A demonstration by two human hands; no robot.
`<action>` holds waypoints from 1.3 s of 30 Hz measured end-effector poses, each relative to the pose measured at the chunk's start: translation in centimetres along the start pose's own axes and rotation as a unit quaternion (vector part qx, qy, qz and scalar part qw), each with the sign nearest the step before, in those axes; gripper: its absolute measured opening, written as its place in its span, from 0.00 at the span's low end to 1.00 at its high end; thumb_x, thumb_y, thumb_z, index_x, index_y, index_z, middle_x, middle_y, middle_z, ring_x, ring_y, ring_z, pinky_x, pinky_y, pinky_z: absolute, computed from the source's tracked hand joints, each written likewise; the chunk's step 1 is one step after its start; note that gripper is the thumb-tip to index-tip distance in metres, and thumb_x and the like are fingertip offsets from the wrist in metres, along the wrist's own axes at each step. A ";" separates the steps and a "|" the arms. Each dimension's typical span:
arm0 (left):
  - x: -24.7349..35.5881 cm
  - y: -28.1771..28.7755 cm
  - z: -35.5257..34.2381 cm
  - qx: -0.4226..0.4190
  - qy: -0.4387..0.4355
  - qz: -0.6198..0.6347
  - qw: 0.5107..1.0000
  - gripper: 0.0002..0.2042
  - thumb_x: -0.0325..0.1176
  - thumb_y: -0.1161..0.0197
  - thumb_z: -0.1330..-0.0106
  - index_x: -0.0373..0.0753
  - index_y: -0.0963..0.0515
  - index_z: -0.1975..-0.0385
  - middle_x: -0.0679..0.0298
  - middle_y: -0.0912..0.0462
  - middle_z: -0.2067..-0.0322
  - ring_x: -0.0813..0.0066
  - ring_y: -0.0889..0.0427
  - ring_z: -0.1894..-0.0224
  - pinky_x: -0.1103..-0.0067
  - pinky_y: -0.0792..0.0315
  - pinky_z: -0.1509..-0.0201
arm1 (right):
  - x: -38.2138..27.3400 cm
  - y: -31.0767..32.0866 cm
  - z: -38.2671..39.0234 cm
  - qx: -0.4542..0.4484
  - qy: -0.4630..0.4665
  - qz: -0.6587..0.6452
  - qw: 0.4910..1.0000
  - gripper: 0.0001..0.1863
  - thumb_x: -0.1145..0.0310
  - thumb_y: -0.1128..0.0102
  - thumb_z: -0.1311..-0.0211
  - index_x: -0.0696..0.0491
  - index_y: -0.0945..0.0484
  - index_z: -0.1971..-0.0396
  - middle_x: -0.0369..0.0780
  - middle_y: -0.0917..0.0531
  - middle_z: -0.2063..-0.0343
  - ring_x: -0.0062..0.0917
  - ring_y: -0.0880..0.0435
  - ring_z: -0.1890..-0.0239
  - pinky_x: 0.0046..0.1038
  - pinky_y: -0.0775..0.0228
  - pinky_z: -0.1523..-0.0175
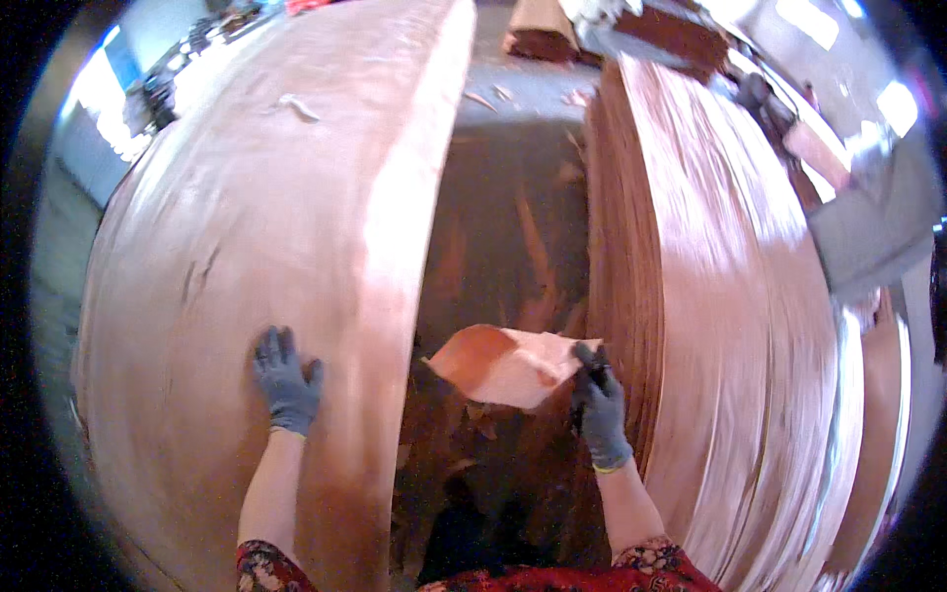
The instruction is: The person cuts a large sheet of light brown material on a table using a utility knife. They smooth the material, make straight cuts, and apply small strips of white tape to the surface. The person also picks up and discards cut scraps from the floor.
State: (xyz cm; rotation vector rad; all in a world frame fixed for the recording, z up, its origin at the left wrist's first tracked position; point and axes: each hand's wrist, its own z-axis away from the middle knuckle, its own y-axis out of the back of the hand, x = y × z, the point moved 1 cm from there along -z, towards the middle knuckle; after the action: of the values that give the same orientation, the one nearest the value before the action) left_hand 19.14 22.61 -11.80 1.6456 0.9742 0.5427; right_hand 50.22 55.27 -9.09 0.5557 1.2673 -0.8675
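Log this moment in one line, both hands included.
left hand: gloved, open, palm down on wide veneer sheet | right hand: gloved, gripping curled veneer piece | right side: layered veneer stack

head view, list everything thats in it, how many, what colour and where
large wooden sheet: one on top, pale pinkish brown, left
pale scrap: one, whitish, far part of that sheet
stack of thin wooden sheets: one, layers uncountable, reddish brown, right
floor: one, dark brown, between them
floor scraps: several, reddish brown, in the gap
brown bundle: one, top centre
background clutter: too blurred to count, dark, upper left
torn piece: one, light orange-brown, above the gap, in the right hand
left hand: one, grey glove, flat on the large sheet
right hand: one, grey glove, beside the stack
sleeves: two, red patterned, lower edge
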 end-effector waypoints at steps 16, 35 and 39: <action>0.9 1.7 0.2 0.130 0.247 0.537 0.796 0.40 0.59 0.52 0.45 0.35 0.45 0.37 0.49 0.45 0.37 0.53 0.49 0.35 0.62 0.59 0.32 | -18.3 -43.0 2.8 -0.590 0.404 0.242 0.656 0.18 0.76 0.50 0.40 0.61 0.30 0.48 0.47 0.24 0.50 0.32 0.25 0.47 0.29 0.34 0.44; 5.3 4.4 28.6 -0.086 0.726 0.020 0.682 0.22 0.41 0.62 0.30 0.41 0.39 0.39 0.63 0.39 0.38 0.67 0.40 0.39 0.74 0.47 0.35 | 2.2 -33.8 -33.3 -0.202 -0.064 0.174 0.962 0.20 0.61 0.31 0.49 0.54 0.31 0.63 0.33 0.29 0.82 0.18 0.30 0.81 0.21 0.36 0.76; 7.1 0.7 24.1 -0.632 -0.180 -0.543 0.523 0.20 0.40 0.61 0.29 0.41 0.37 0.40 0.62 0.36 0.40 0.68 0.37 0.40 0.74 0.43 0.37 | 2.7 -35.2 -33.4 -0.196 -0.193 0.072 0.959 0.20 0.57 0.29 0.52 0.48 0.35 0.79 0.29 0.41 0.91 0.16 0.46 0.93 0.22 0.53 0.89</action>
State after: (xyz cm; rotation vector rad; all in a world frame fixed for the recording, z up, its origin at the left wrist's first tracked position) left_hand 41.74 14.68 -19.32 -0.3364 0.7171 -0.0863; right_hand 2.38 60.23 -16.20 0.1469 0.9888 -0.5477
